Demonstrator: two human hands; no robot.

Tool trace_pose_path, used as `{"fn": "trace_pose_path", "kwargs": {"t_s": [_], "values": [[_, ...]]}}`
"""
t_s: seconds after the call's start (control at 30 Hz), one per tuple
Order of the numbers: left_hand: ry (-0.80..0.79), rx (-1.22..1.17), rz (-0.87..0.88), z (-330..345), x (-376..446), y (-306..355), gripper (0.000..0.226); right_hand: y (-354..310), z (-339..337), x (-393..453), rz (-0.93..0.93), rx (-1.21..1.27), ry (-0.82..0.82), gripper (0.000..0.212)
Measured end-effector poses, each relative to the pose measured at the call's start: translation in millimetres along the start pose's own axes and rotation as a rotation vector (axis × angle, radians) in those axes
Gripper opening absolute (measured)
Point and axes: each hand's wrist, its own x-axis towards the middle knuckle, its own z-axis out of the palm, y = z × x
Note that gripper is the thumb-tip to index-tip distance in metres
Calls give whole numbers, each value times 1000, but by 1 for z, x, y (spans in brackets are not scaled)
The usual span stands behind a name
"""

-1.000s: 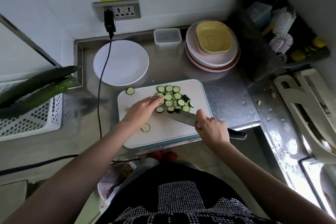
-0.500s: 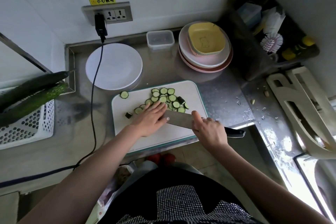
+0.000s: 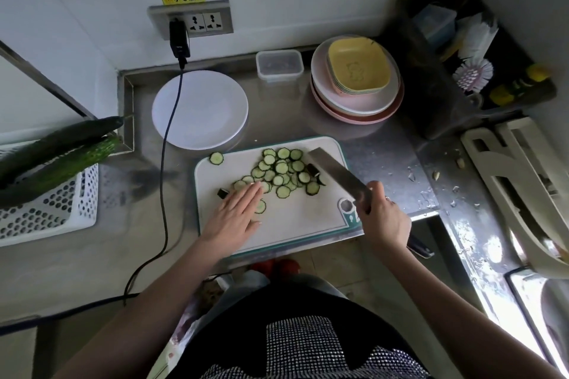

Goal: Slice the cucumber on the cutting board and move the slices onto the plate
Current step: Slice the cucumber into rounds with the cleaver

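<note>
A white cutting board [image 3: 295, 224] lies on the steel counter with several cucumber slices [image 3: 281, 168] heaped on its far half. One slice [image 3: 216, 158] sits apart at the far left corner, and a dark end piece [image 3: 223, 193] lies beside my fingers. My left hand [image 3: 235, 215] rests flat on the board, fingers straight, tips touching the near slices. My right hand [image 3: 380, 215] grips the handle of a knife [image 3: 337, 172], whose blade stands at the right side of the heap. A white plate [image 3: 200, 109] sits bare behind the board.
A black cable [image 3: 167, 144] runs from the wall socket across the plate's left edge. A white basket [image 3: 52, 206] with two whole cucumbers [image 3: 61, 151] stands at the left. Stacked dishes [image 3: 357, 80] and a clear box [image 3: 279, 64] are at the back right; a dark rack [image 3: 474, 64] beyond.
The knife has swung from lying flat across the board's near side to the right side of the slice heap. My left hand has slid back toward the board's near left.
</note>
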Motion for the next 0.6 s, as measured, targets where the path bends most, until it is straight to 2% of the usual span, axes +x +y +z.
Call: {"fn": "trace_pose_path", "kwargs": {"t_s": [0.1,0.2,0.3,0.47,0.6], "values": [[122,-107,-225,-5,-10,-6,66,-1,11,9,64,70,-37,34],[150,-195,-333,-6,-14,-17,76,-6,21,13,97,130,-56,36],[165,-319,-430,-5,-13,-27,62,-12,27,14,128,187,-84,32],[211,-360,-423,-5,-1,-31,32,-17,34,13,126,263,-107,29],[308,-471,-446,-10,6,-30,26,-20,33,10,124,311,-76,21]]}}
